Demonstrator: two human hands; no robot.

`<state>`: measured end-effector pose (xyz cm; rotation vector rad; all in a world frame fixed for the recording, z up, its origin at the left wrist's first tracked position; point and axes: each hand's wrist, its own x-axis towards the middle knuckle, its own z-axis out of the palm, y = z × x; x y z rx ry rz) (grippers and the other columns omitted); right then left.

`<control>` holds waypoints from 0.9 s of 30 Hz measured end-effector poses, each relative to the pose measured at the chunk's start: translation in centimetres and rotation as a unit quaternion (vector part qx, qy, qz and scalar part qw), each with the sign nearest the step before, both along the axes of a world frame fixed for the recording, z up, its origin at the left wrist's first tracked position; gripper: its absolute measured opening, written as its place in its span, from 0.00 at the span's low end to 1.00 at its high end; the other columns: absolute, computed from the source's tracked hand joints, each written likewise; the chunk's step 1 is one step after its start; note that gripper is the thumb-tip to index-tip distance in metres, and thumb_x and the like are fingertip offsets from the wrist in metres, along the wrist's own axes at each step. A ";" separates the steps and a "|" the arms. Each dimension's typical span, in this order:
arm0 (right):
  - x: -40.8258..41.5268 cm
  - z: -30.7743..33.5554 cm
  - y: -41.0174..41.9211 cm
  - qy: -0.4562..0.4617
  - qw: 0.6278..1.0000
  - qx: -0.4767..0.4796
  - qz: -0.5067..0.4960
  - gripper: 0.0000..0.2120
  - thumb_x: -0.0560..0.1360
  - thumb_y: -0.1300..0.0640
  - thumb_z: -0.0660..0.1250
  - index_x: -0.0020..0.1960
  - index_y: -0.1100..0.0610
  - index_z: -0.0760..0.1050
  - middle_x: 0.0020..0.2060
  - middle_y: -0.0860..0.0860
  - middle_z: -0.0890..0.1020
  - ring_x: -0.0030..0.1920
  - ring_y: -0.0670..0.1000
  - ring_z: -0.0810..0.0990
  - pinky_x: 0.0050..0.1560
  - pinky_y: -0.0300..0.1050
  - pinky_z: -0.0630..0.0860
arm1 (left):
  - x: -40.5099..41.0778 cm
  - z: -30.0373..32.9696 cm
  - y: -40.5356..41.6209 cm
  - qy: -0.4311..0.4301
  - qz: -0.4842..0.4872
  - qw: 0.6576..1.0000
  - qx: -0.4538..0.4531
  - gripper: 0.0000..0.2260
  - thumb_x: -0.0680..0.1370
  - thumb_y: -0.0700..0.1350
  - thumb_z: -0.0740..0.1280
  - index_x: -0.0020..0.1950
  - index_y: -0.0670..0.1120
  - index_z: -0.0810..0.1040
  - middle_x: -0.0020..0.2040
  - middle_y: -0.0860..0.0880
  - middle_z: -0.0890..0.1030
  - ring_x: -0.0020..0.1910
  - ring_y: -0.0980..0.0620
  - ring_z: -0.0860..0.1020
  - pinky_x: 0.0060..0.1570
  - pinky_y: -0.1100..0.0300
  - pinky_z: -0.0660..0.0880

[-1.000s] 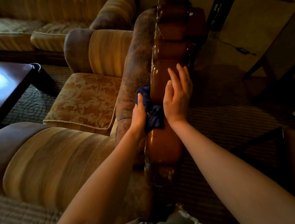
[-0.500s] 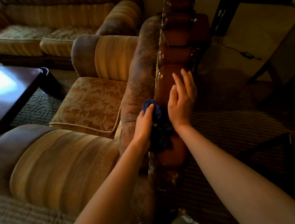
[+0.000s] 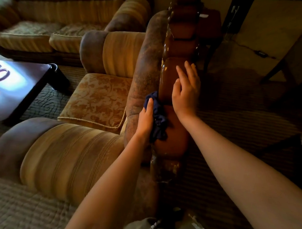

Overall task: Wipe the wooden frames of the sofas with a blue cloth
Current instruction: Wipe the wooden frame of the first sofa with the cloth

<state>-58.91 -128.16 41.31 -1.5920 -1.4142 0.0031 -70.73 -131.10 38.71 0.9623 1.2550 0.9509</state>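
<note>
We have the blue cloth (image 3: 156, 117) bunched against the left side of the carved wooden frame (image 3: 169, 82) that runs along the top of the armchair's back. Our left hand (image 3: 146, 119) presses it there with fingers laid straight over the wad, pushing rather than curled round it. Our right hand (image 3: 186, 90) rests flat on the frame's right side, fingers straight and relaxed, holding nothing. The padded backrest (image 3: 141, 76) lies just beside the cloth, and the patterned seat cushion (image 3: 97, 99) sits below it.

The risk, as we judge it, is that the cloth, only pressed and not gripped, slips down between wood and upholstery. The grooves between the frame's rounded lobes could also be skipped if the wad stays this bunched.
</note>
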 end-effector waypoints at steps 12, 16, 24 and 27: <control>-1.8 0.7 -10.8 0.074 0.981 -0.071 0.162 0.16 0.79 0.62 0.56 0.64 0.61 0.75 0.67 0.55 0.72 0.70 0.52 0.67 0.69 0.40 0.62 | 0.1 0.0 -10.3 0.039 0.110 0.991 0.068 0.08 0.82 0.51 0.56 0.57 0.54 0.73 0.48 0.56 0.80 0.43 0.67 0.79 0.43 0.72 0.73; -1.3 -0.7 -14.1 0.088 0.968 -0.131 0.197 0.16 0.79 0.64 0.57 0.66 0.60 0.73 0.65 0.53 0.75 0.66 0.49 0.72 0.63 0.30 0.62 | 2.4 0.6 -11.6 0.091 0.102 0.984 0.113 0.16 0.83 0.51 0.52 0.65 0.47 0.72 0.62 0.46 0.77 0.62 0.54 0.75 0.63 0.54 0.70; 0.4 -0.7 -16.2 0.115 0.980 -0.158 0.042 0.23 0.80 0.63 0.55 0.75 0.58 0.58 0.75 0.54 0.58 0.75 0.50 0.56 0.68 0.34 0.53 | 3.7 4.8 -8.6 -0.184 -0.038 0.979 -0.076 0.28 0.83 0.58 0.43 0.73 0.42 0.66 0.70 0.44 0.71 0.65 0.51 0.72 0.51 0.61 0.72; -0.7 -0.3 -15.5 0.112 0.972 -0.201 0.051 0.25 0.79 0.56 0.59 0.74 0.55 0.61 0.76 0.53 0.56 0.75 0.52 0.54 0.73 0.44 0.55 | 1.6 5.1 -7.9 -0.231 -0.010 0.969 -0.092 0.26 0.84 0.54 0.44 0.71 0.39 0.67 0.69 0.43 0.72 0.69 0.48 0.68 0.64 0.55 0.66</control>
